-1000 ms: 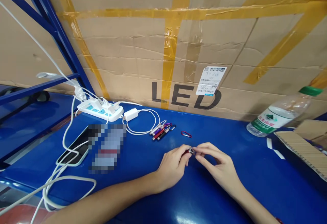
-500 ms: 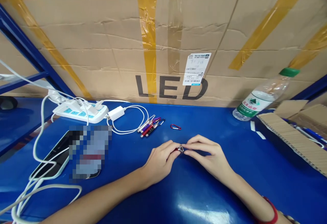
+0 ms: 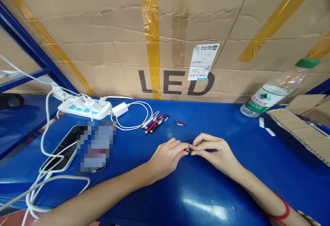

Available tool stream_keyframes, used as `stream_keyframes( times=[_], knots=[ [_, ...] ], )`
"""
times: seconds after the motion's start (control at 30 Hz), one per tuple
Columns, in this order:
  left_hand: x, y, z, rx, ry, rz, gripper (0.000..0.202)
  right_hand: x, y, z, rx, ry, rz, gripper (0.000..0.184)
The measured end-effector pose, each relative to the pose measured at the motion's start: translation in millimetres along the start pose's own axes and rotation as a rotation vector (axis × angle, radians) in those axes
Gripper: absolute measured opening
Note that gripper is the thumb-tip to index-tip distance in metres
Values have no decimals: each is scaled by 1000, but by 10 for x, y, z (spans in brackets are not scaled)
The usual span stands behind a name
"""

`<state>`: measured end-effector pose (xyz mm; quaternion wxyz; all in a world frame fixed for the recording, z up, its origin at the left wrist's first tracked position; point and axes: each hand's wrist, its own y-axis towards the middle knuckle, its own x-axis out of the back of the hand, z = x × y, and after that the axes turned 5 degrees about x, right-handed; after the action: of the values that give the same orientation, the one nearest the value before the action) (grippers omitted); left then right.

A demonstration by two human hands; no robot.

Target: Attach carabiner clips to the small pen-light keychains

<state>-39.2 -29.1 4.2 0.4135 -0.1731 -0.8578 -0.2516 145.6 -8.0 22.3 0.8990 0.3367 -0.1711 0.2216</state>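
Between finger and thumb, my left hand (image 3: 167, 155) grips a small red mini flashlight (image 3: 189, 149); most of its body is hidden in the fingers. Its dark, metal-rimmed end points toward my right hand (image 3: 215, 150). Thumb and fingertips of the right hand are pinched at that end; whether they hold a separate small part cannot be made out. Beyond the hands lies a loose red carabiner (image 3: 179, 123). Left of it, a cluster of mini flashlights (image 3: 152, 124) in purple, red, black and silver rests on the table, with clips attached.
A blue table (image 3: 144, 147) runs up to a large taped cardboard box (image 3: 116, 47). At left are a power strip (image 3: 86, 112), a white charger (image 3: 120, 109), cables and two phones, one partly blurred. A water bottle (image 3: 263, 99) and an open carton (image 3: 296, 133) stand at right.
The camera view has shifted, so everything sits slightly differently in the picture. My right fingertips have closed in on the flashlight's end, which has turned a little.
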Motion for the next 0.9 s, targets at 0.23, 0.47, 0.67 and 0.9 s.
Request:
stream_keyframes(
  times=[0.23,0.47,0.67,0.9],
  knots=[
    [-15,-3,-13,-5,23,-42,22,34,1,-52,-40,35,32,14],
    [-59,-60,17,-130,131,-47,27,-3,2,-25,-18,67,84,19],
    [-55,-61,32,-200,167,-178,22,-62,2,-6,-54,11,59,25],
    [-45,-48,40,-177,171,-237,19,-137,-20,-19,-134,-20,-21,32]
  ],
)
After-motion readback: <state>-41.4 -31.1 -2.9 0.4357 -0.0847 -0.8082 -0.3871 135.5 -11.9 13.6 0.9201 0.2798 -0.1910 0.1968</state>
